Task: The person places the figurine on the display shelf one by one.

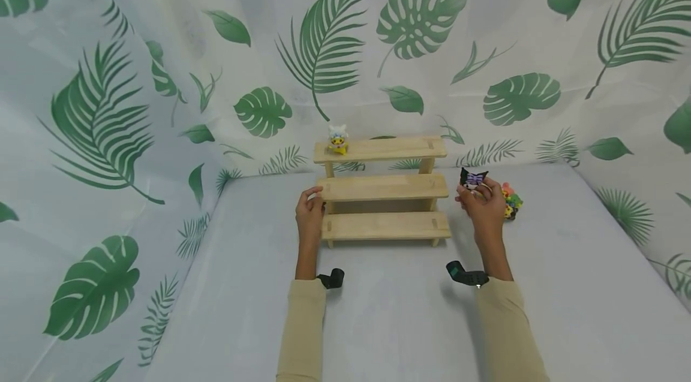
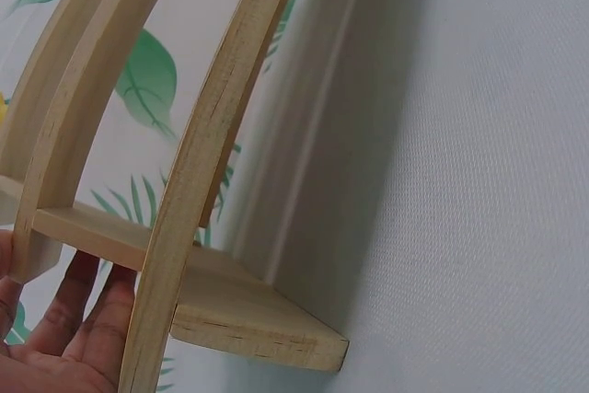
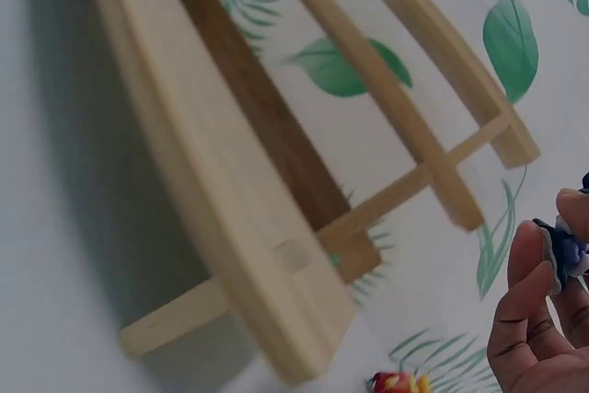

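Observation:
A three-tier wooden display stand [image 1: 385,227] is in the middle of the head view. My left hand [image 1: 310,208] holds its left side by the middle tier. The left wrist view shows the fingers [image 2: 92,324] beneath a wooden piece, with the thumb partly cut off at the frame's edge. To the right of the stand, my right hand [image 1: 486,205] pinches a small figurine [image 1: 474,178] with a black, pointed hood and purple parts. That figurine [image 3: 572,253] is cut off at the right edge of the right wrist view. A yellow figurine with a white top [image 1: 338,139] stands at the top tier's left end.
Several colourful figurines [image 1: 511,202] cluster on the white surface [image 1: 394,310], partly hidden behind my right hand. White cloth walls [image 1: 345,58] with green leaf prints rise behind and beside. Dark wrist cameras [image 1: 466,275] are strapped at my sleeve ends.

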Available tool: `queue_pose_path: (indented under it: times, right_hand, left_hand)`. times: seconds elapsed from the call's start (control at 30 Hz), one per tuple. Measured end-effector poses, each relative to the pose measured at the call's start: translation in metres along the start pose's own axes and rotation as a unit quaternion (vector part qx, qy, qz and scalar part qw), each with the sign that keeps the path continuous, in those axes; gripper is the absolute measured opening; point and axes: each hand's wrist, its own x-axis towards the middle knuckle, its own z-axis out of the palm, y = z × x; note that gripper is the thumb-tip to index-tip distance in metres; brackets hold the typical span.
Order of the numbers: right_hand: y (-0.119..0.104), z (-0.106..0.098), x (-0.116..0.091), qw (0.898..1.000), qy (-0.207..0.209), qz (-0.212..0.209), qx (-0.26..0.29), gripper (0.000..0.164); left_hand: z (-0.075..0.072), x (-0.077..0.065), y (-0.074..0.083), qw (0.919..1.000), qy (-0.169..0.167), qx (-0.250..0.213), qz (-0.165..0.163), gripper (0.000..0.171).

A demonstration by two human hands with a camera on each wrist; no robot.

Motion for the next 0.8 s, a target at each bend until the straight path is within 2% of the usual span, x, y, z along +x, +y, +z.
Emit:
queue_pose_path:
  times: [0.2,0.43,0.57,0.7,0.8]
  right_hand:
    - [-0.016,0.016,0.006,0.999,-0.021,-0.022,0.01,0.054]
    - [-0.029,0.038,0.012,0.996,-0.058,-0.069,0.008,0.058]
    - [-0.038,0.049,0.014,0.992,-0.077,-0.103,-0.011,0.055]
    - [-0.055,0.061,0.009,0.987,-0.091,-0.129,-0.031,0.053]
    - [-0.059,0.071,0.009,0.979,-0.089,-0.16,-0.086,0.054]
  left_hand:
    - [-0.003,-0.001,0.003,0.9997,-0.022,-0.009,-0.011,0.026]
    - [-0.004,-0.011,0.027,0.9995,-0.03,0.0,0.001,0.026]
    - [-0.004,-0.014,0.033,0.9996,-0.028,0.002,0.005,0.025]
    - [-0.005,-0.014,0.032,0.9994,-0.033,-0.005,-0.002,0.026]
    - [-0.005,-0.013,0.027,0.9994,-0.034,-0.006,-0.008,0.026]
